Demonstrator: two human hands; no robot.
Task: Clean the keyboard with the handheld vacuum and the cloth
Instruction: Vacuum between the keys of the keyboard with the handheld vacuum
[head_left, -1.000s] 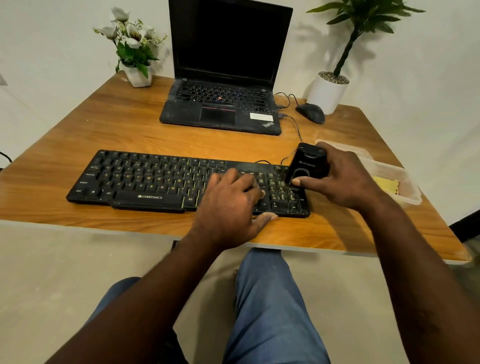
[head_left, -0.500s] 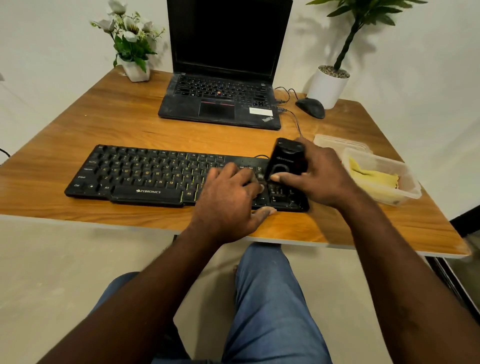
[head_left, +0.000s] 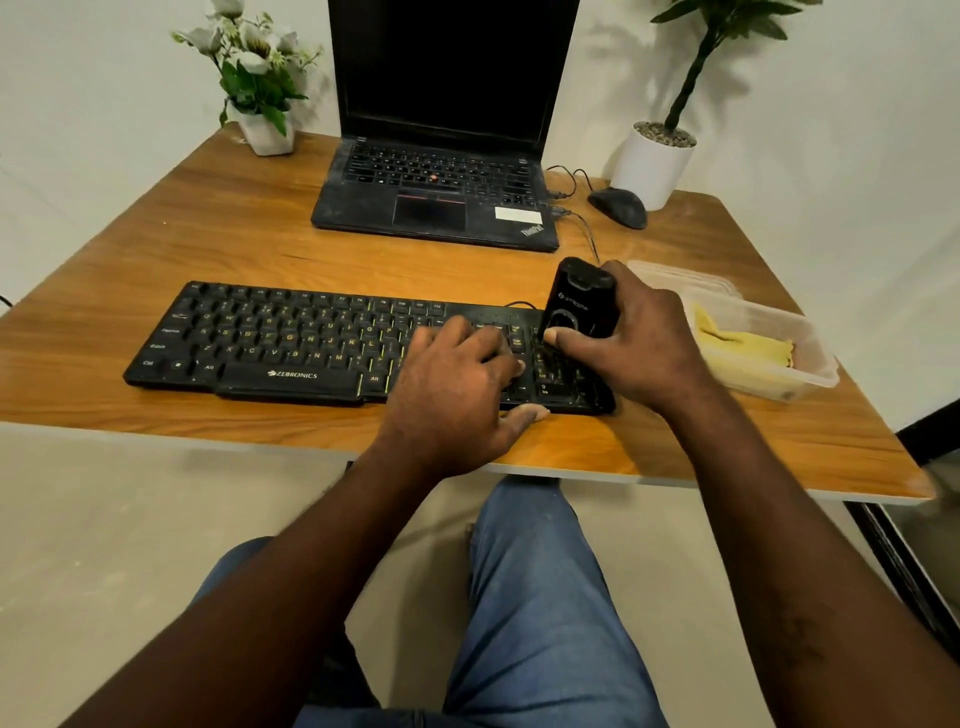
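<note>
Right hand (head_left: 644, 348) around vacuum (head_left: 579, 301) over keyboard (head_left: 311, 343), left hand (head_left: 457, 395) flat on keys.

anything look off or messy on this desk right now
Only the laptop: a grey dusty film covers its palm rest and keys, so it looks grimy. Nothing is spilled or broken. The keyboard lies flat along the desk edge, and the yellow cloth sits crumpled in its plastic tub.

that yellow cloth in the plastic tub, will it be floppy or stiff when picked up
Probably floppy: the cloth lies crumpled in soft folds inside the tub. Likely light too, since it looks thin. The tub looks thin and clear, so it might shift if the cloth snags.
</note>
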